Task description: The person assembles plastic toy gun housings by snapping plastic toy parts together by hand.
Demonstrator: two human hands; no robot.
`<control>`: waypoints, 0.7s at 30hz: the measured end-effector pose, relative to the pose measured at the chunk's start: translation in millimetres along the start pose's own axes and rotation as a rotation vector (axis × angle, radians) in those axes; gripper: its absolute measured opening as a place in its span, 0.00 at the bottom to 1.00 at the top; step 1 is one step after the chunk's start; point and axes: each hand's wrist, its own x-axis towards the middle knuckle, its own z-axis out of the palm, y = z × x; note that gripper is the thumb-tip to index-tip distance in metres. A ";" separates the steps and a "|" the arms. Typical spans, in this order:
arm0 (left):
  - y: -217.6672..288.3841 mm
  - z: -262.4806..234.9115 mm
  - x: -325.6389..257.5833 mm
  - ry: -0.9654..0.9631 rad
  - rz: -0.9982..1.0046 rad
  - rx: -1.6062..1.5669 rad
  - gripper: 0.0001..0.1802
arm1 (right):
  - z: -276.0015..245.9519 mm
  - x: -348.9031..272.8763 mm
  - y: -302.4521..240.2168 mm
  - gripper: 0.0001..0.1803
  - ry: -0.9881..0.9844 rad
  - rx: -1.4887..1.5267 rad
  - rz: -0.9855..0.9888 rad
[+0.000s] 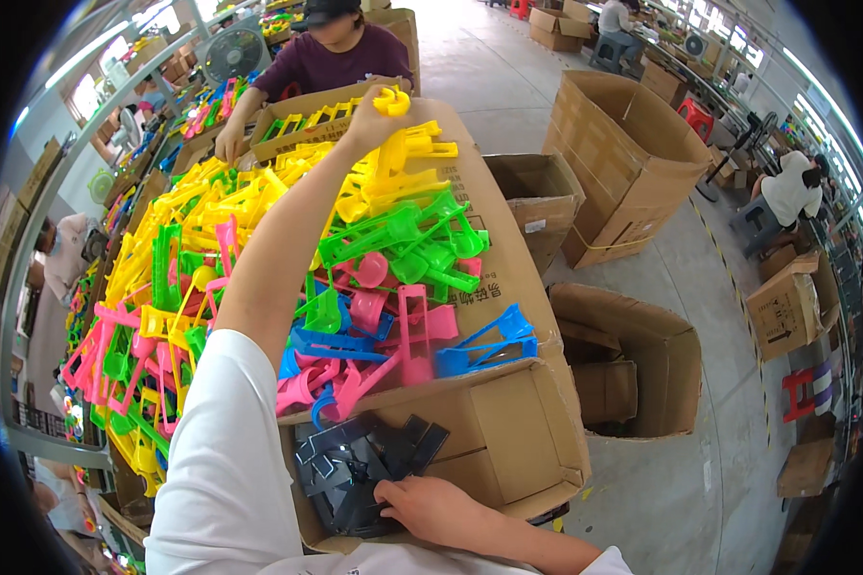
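My left hand (pixel 369 120) reaches far across the table and grips a yellow plastic part (pixel 391 100) above a big heap of yellow, green, pink and blue plastic frame parts (pixel 393 259). The heap lies on flattened cardboard (pixel 513 278). My right hand (pixel 431 508) rests close to my body in a shallow cardboard box (pixel 518 431). Its fingers are closed on flat dark plastic pieces (pixel 355 460) stacked there.
A person in a dark purple top (pixel 331 57) works across the table with a hand on a carton (pixel 288 120). Open cardboard boxes (pixel 633 144) (pixel 662 355) (pixel 537 192) stand on the concrete floor to the right. A red stool (pixel 801 393) and seated workers (pixel 791 187) are further off.
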 end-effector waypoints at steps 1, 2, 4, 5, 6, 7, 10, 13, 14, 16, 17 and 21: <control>0.2 -11.8 -1.5 0.075 -0.031 -0.059 0.30 | -3.2 1.5 -2.9 0.11 -0.015 0.013 0.037; 2.8 -18.5 -4.4 0.125 -0.085 -0.150 0.29 | -5.7 2.4 -4.9 0.11 -0.029 0.026 0.080; 8.6 -32.2 -9.0 0.207 -0.119 -0.246 0.29 | -6.6 3.0 -3.8 0.11 -0.018 0.057 0.080; 11.0 -40.1 -12.1 0.283 -0.143 -0.340 0.30 | -7.4 3.3 -4.8 0.11 0.002 0.086 0.078; 10.7 -56.4 -14.6 0.316 -0.134 -0.401 0.31 | -9.9 4.5 -10.0 0.11 0.004 0.077 0.072; 11.9 -71.5 -14.1 0.334 -0.140 -0.389 0.31 | -11.2 6.2 -10.9 0.11 -0.016 0.080 0.062; 25.1 -96.9 -24.9 0.492 -0.032 -0.384 0.33 | -15.8 5.7 -14.2 0.10 0.030 0.211 0.133; 52.0 -121.6 -38.0 0.514 -0.030 -0.388 0.33 | -18.1 7.5 -15.0 0.10 0.080 0.252 0.197; 68.6 -120.6 -38.8 0.459 0.034 -0.480 0.21 | -18.6 6.4 -17.9 0.10 0.112 0.279 0.205; 94.9 -143.8 -63.2 0.212 0.418 -0.327 0.08 | -26.7 9.7 -26.7 0.10 0.087 0.333 0.337; 116.2 -150.9 -86.5 -0.013 0.723 -0.092 0.06 | -24.7 5.6 -22.6 0.09 0.139 0.361 0.332; 228.4 -104.6 -132.4 0.097 -0.106 -0.047 0.06 | -28.5 -21.0 -28.8 0.08 0.576 0.289 0.161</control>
